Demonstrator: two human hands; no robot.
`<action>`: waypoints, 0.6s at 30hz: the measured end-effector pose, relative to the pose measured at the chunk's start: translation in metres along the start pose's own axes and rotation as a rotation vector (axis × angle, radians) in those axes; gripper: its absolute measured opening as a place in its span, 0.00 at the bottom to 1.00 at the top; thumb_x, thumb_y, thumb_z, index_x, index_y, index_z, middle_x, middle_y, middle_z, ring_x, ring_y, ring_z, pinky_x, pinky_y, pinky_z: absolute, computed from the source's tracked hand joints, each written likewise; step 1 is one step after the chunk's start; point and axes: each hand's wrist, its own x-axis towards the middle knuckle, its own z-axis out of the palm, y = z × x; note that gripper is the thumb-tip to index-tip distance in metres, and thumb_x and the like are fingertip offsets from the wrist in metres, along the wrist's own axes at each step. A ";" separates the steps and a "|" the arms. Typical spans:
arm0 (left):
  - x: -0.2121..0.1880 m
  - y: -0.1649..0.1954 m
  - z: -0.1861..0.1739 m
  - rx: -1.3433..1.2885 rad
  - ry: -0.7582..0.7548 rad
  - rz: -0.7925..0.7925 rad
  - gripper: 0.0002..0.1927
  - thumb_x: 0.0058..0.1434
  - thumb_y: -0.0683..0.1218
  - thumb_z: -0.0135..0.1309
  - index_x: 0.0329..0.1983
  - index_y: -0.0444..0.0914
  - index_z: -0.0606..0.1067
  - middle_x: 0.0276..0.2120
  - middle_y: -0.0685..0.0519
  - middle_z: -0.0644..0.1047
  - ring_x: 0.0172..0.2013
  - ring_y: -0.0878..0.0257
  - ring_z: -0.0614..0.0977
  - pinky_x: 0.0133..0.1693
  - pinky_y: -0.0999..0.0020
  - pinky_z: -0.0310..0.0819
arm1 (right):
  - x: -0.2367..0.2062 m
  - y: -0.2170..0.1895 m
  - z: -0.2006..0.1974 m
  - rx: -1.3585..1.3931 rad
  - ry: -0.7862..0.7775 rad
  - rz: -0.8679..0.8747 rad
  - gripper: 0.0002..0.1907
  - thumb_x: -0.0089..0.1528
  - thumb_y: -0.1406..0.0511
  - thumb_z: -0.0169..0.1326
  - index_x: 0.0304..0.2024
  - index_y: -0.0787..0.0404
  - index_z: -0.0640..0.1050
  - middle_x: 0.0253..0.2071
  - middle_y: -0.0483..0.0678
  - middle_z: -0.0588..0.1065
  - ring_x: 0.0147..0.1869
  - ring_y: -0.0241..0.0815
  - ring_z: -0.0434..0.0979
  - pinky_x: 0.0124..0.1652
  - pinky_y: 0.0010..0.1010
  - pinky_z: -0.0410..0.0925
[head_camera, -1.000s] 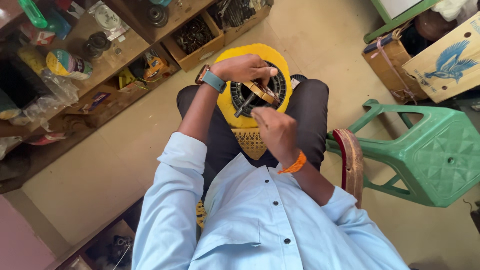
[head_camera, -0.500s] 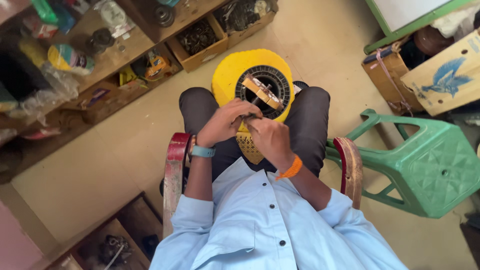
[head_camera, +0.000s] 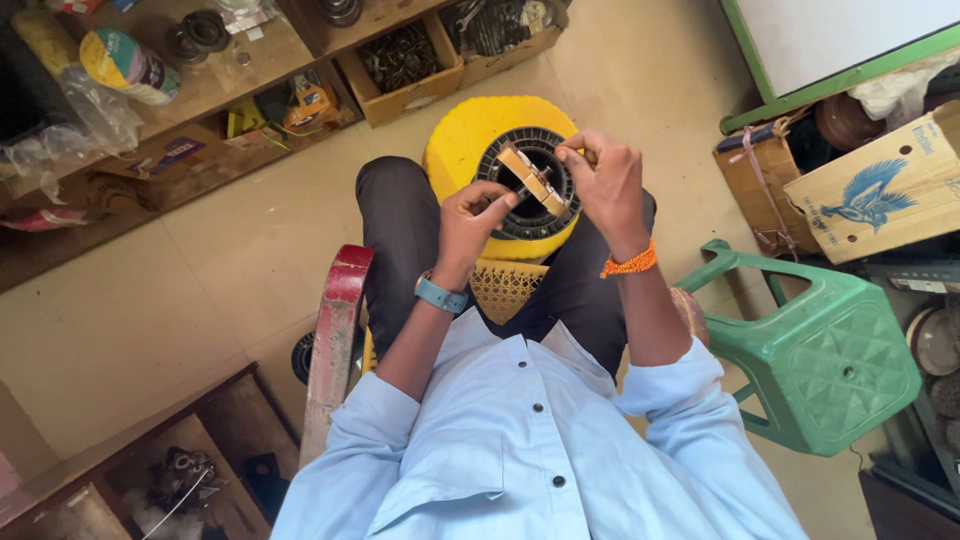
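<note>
I sit on a chair with a round black ring-shaped part (head_camera: 510, 215) resting on a yellow plastic stool (head_camera: 470, 140) between my knees. Across the ring's opening lies a flat tan piece (head_camera: 530, 178). My left hand (head_camera: 470, 220), with a blue watch on its wrist, pinches the near end of that piece. My right hand (head_camera: 605, 180), with an orange thread band on its wrist, grips the far end from the right side of the ring.
A green plastic stool (head_camera: 820, 350) stands close at the right. Cardboard boxes (head_camera: 870, 190) lie behind it. Wooden shelves (head_camera: 200, 90) with metal parts, tape and boxes run along the upper left. A red chair arm (head_camera: 335, 340) rises at my left.
The view shifted downward and closer. My left hand went from the ring's top edge down to its near side; both hands now hold the tan piece over the ring.
</note>
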 end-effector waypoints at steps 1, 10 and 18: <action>-0.001 0.001 0.002 0.052 0.007 -0.003 0.05 0.62 0.42 0.63 0.37 0.35 0.81 0.27 0.60 0.78 0.25 0.75 0.74 0.29 0.77 0.68 | 0.001 0.009 0.003 -0.011 -0.004 0.012 0.04 0.64 0.70 0.61 0.37 0.66 0.83 0.17 0.48 0.66 0.22 0.32 0.61 0.25 0.31 0.57; -0.010 0.019 0.029 0.504 0.268 0.279 0.10 0.61 0.43 0.65 0.33 0.34 0.75 0.25 0.51 0.78 0.26 0.68 0.78 0.31 0.70 0.71 | -0.019 0.065 -0.015 0.015 0.082 0.083 0.04 0.62 0.69 0.60 0.37 0.67 0.82 0.20 0.43 0.71 0.24 0.29 0.65 0.27 0.27 0.61; -0.033 0.065 0.024 0.926 -0.158 0.809 0.14 0.59 0.38 0.62 0.48 0.42 0.81 0.47 0.54 0.77 0.47 0.55 0.76 0.49 0.60 0.73 | -0.075 0.018 -0.056 0.127 -0.021 0.197 0.05 0.63 0.69 0.60 0.38 0.66 0.83 0.21 0.47 0.68 0.25 0.29 0.61 0.26 0.28 0.57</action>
